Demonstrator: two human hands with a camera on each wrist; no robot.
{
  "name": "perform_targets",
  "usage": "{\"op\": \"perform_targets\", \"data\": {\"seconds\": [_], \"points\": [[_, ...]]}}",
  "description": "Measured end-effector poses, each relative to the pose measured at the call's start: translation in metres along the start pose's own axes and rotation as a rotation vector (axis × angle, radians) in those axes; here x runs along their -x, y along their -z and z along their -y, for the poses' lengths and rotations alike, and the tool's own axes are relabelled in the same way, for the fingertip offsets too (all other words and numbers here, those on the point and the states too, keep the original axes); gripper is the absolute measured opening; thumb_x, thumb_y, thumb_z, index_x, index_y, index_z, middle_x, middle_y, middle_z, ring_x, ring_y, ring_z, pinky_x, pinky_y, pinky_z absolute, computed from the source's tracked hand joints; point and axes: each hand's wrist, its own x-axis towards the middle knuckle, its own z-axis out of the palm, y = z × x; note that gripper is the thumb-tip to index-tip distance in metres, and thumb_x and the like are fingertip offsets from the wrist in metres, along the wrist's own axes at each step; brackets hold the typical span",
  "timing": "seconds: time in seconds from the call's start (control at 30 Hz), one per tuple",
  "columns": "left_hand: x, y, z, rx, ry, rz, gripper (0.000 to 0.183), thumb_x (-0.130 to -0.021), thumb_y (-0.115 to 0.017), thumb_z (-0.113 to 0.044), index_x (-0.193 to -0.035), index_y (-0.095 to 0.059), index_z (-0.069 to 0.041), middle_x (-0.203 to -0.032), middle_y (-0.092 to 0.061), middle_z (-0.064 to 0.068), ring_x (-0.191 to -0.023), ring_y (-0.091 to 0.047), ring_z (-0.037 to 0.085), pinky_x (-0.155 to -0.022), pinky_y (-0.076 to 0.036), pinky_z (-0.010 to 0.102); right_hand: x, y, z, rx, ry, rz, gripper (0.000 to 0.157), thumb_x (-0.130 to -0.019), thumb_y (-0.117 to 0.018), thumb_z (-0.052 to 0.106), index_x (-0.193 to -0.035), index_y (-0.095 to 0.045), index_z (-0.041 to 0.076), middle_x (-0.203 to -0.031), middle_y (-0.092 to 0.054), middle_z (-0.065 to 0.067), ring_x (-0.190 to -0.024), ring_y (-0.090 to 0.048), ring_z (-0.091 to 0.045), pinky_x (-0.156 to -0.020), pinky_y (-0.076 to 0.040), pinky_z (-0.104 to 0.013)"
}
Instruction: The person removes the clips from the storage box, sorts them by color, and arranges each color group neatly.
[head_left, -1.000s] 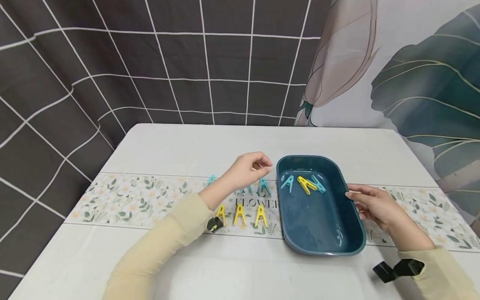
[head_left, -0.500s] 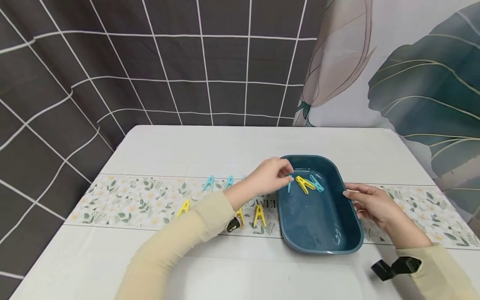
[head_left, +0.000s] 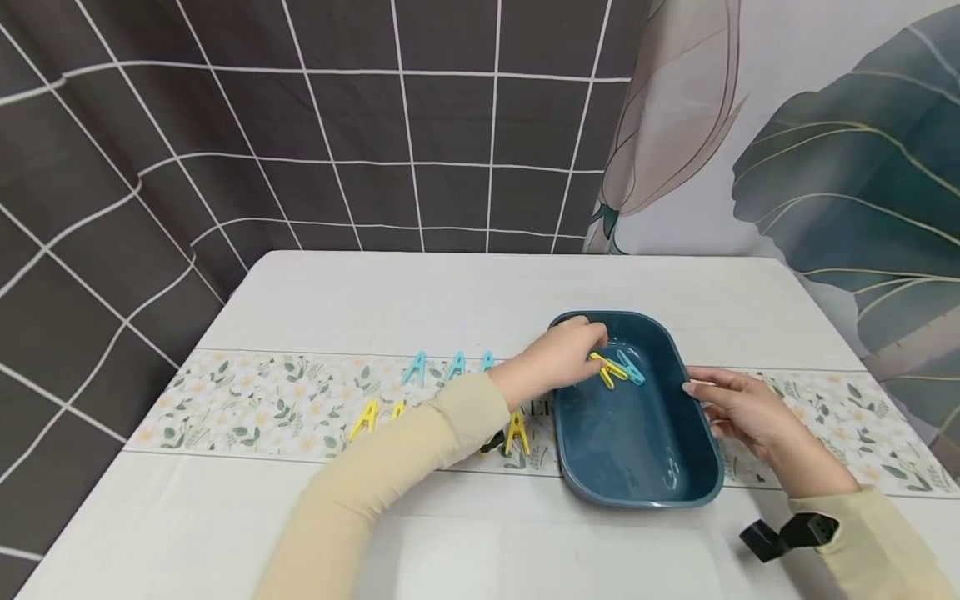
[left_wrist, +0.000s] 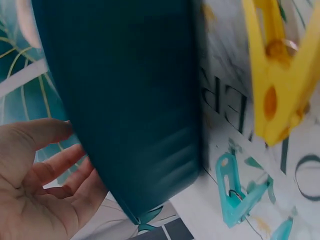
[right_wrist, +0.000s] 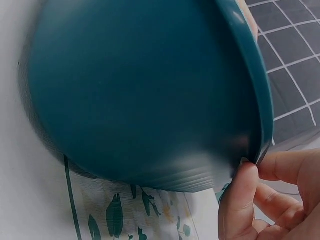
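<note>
My right hand (head_left: pixel 738 408) pinches the right rim of a dark blue plastic tray (head_left: pixel 637 454), its thumb against the outer wall in the right wrist view. My left hand (head_left: pixel 572 352) reaches over the tray's far left side, fingers bent down inside it. In the left wrist view its fingertips pass behind the tray wall, and I cannot tell whether they hold anything. Right at those fingertips lies a yellow clothespin (head_left: pixel 607 375), beside a light blue clothespin (head_left: pixel 632 367) on the tray floor. Another blue clothespin in the tray is hidden under my left hand.
Left of the tray, blue clothespins (head_left: pixel 415 367) form a back row and yellow clothespins (head_left: pixel 517 432) a front row, on the tablecloth's floral strip (head_left: pixel 255 400). My left forearm partly covers both rows. Dark checked cloth (head_left: pixel 450 125) hangs behind the table.
My left hand has moved right, from beside the tray to inside its far left part, covering the blue clothespin there. More of the outer rows shows. My right hand keeps its grip on the rim.
</note>
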Motion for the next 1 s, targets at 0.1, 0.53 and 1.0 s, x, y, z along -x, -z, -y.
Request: {"op": "perform_targets", "data": {"seconds": [0.1, 0.53, 1.0], "points": [[-0.004, -0.008, -0.001, -0.094, -0.003, 0.008, 0.032, -0.096, -0.058, -0.023, -0.125, -0.058, -0.010, -0.115, -0.058, 0.007, -0.095, -0.059, 0.013, -0.076, -0.050, 0.020, 0.000, 0.000, -0.001, 0.008, -0.003, -0.003, 0.045, -0.097, -0.054, 0.025, -0.135, -0.048, 0.002, -0.073, -0.059, 0.012, -0.057, -0.051, -0.006, -0.050, -0.051, -0.021], [-0.020, -0.030, -0.001, -0.275, 0.098, 0.056, 0.041, -0.098, -0.052, -0.028, -0.136, -0.050, -0.013, -0.123, -0.056, 0.007, -0.100, -0.056, 0.016, -0.079, -0.051, 0.024, 0.001, 0.001, -0.002, -0.011, 0.018, -0.010, 0.018, -0.097, -0.055, 0.024, -0.114, -0.061, 0.028, -0.073, -0.060, 0.012, -0.057, -0.051, -0.006, -0.049, -0.050, -0.021], [-0.027, -0.038, -0.010, -0.445, 0.211, 0.146, 0.044, -0.098, -0.049, -0.032, -0.140, -0.046, -0.019, -0.125, -0.059, 0.004, -0.109, -0.058, 0.016, -0.087, -0.052, 0.027, 0.001, 0.001, -0.002, -0.006, 0.014, -0.011, 0.028, -0.096, -0.055, 0.026, -0.124, -0.058, 0.021, -0.075, -0.059, 0.012, -0.058, -0.051, -0.006, -0.049, -0.050, -0.021]]}}
